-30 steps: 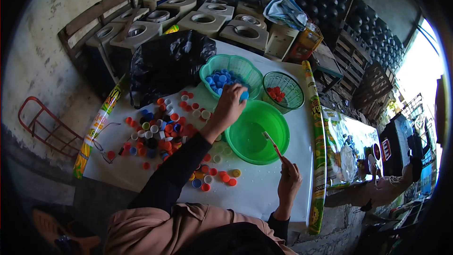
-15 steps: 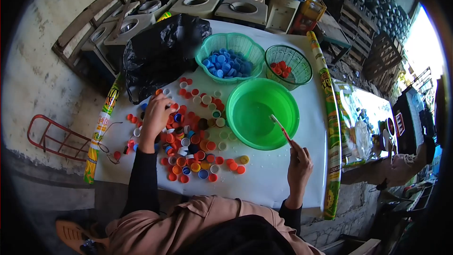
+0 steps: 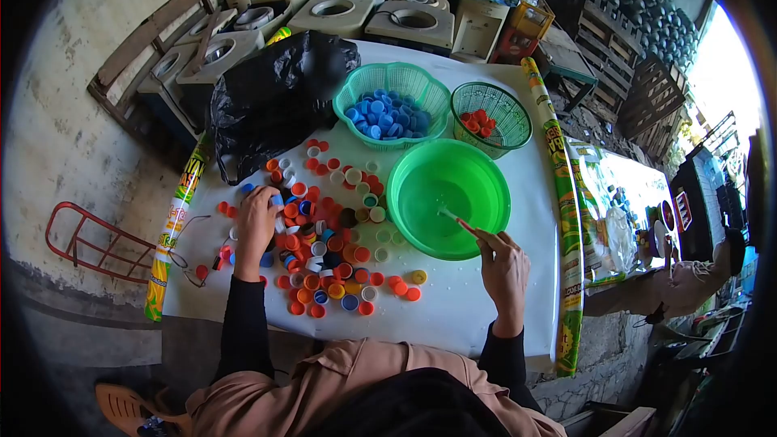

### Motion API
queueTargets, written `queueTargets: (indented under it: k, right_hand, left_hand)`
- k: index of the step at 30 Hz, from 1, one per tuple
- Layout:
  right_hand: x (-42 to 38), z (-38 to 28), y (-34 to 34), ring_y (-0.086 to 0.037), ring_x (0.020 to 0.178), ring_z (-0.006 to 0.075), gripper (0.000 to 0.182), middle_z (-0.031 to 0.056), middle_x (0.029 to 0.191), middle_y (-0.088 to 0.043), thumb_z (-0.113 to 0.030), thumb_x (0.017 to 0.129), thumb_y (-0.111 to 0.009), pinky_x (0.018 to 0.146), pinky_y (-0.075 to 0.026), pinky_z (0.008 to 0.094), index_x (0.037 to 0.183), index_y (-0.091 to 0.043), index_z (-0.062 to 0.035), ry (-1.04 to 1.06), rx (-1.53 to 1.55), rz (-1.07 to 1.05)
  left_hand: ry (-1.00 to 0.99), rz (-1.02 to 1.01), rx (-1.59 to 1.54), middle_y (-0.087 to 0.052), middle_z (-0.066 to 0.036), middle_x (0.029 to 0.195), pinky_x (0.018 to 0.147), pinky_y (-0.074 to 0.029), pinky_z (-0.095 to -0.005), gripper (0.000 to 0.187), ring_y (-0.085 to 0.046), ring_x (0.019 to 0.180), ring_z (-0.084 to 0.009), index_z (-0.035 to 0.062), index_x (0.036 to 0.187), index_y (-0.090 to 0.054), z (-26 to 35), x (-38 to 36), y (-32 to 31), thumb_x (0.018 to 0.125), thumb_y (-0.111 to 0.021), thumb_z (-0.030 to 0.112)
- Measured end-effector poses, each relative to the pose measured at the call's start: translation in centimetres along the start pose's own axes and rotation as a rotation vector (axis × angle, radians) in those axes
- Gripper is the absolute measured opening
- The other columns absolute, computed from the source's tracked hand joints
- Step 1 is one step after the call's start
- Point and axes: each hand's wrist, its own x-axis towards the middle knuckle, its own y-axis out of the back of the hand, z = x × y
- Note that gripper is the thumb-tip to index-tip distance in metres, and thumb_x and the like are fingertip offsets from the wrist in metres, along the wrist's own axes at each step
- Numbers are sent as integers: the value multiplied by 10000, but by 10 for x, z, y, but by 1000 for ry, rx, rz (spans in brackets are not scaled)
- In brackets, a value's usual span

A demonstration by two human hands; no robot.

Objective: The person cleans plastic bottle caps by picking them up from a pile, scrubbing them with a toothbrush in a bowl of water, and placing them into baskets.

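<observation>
My right hand [image 3: 506,271] grips a toothbrush [image 3: 465,225] with a red-and-white handle. Its head dips into the green basin [image 3: 402,226], over the water inside. At the left of the white table, my left hand [image 3: 257,218] has its fingers curled together at a blue bottle cap [image 3: 278,200], which shows at the fingertips. Spread beside that hand lie many loose bottle caps [image 3: 312,279], mostly red and orange, with some white, blue, yellow and black ones.
Behind the basin stand a light-green basket [image 3: 344,85] of blue caps and a dark-green basket [image 3: 518,125] with red caps. A black plastic bag [image 3: 259,89] lies at the back left. Eyeglasses [image 3: 194,275] rest at the left edge. Another person's leg [image 3: 639,295] shows at right.
My left hand has drawn back and slightly left, from a red cap to a blue one. My right hand has moved left and lowered the toothbrush head deeper into the basin.
</observation>
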Motion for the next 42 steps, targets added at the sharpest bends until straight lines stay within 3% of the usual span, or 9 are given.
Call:
queueTargets:
  k: [2, 5, 9, 17, 18, 27, 32, 39, 42]
  right_hand:
    - [-2, -5, 4, -660, 706, 327, 165, 109, 853, -674, -133, 942, -650, 608, -480, 408, 1059, -765, -114, -66, -12, -11]
    - [-6, -6, 1, -658, 702, 327, 172, 112, 855, -671, -128, 946, -648, 604, -475, 410, 1075, -761, -119, -87, 85, 25]
    - [-11, -15, 6, -654, 687, 316, 194, 115, 844, -660, -127, 956, -643, 589, -464, 405, 1118, -749, -130, -116, 126, 77]
    - [-27, -17, -8, -590, 640, 326, 313, 157, 788, -582, -4, 923, -643, 578, -449, 401, 1205, -721, -115, -56, 256, 146]
    - [-29, -16, -7, -582, 633, 326, 315, 159, 782, -576, -1, 925, -639, 576, -446, 402, 1208, -719, -113, -66, 266, 151]
    - [-29, -15, -4, -565, 613, 313, 304, 153, 763, -554, -29, 934, -641, 562, -429, 406, 1213, -716, -122, -84, 258, 124]
    - [-13, -10, -5, -654, 666, 299, 238, 86, 826, -645, -84, 938, -621, 559, -476, 395, 1122, -750, -161, -129, -115, 89]
    - [-15, -25, 16, -646, 666, 278, 225, 78, 835, -648, -121, 939, -651, 561, -465, 374, 1135, -749, -169, -60, -3, 126]
    - [-20, -27, 11, -637, 687, 273, 252, 65, 839, -643, -115, 935, -658, 572, -467, 363, 1161, -745, -185, -7, 14, 168]
  left_hand:
    - [104, -17, -155, -697, -121, 1021, 764, -553, -313, 283, -697, 868, -204, -27, 1126, -625, 29, 6, 12, 860, -723, -19]
    - [27, -15, -690, -712, -124, 1038, 801, -568, -303, 263, -714, 913, -203, 3, 1159, -620, 58, 16, -3, 924, -711, 81]
    - [-30, -226, -932, -717, -93, 1071, 821, -568, -278, 236, -699, 963, -143, 0, 1186, -620, 126, 26, -40, 966, -664, 73]
    - [-147, -418, -964, -716, -99, 1002, 800, -566, -280, 192, -712, 956, -158, -34, 1109, -579, 185, 39, -108, 948, -668, 19]
    - [-113, -486, -1017, -690, -81, 1047, 906, -547, -278, 211, -679, 1022, -143, -15, 1130, -584, 187, 39, -111, 946, -676, 33]
    - [-290, -404, -719, -674, -92, 1066, 870, -569, -291, 173, -687, 985, -146, -43, 1081, -574, 200, 38, -101, 961, -664, 46]
    - [-110, -472, -994, -673, -101, 1039, 847, -601, -308, 157, -700, 939, -155, -39, 1052, -581, 196, 41, -111, 1007, -617, 106]
    - [140, -458, -1366, -675, -72, 921, 780, -615, -267, 300, -710, 826, -147, -74, 1159, -631, 198, 52, -133, 1028, -598, 193]
    - [211, -596, -1336, -686, -58, 898, 748, -606, -252, 318, -702, 810, -129, -65, 1152, -683, 202, 51, -126, 1030, -598, 216]
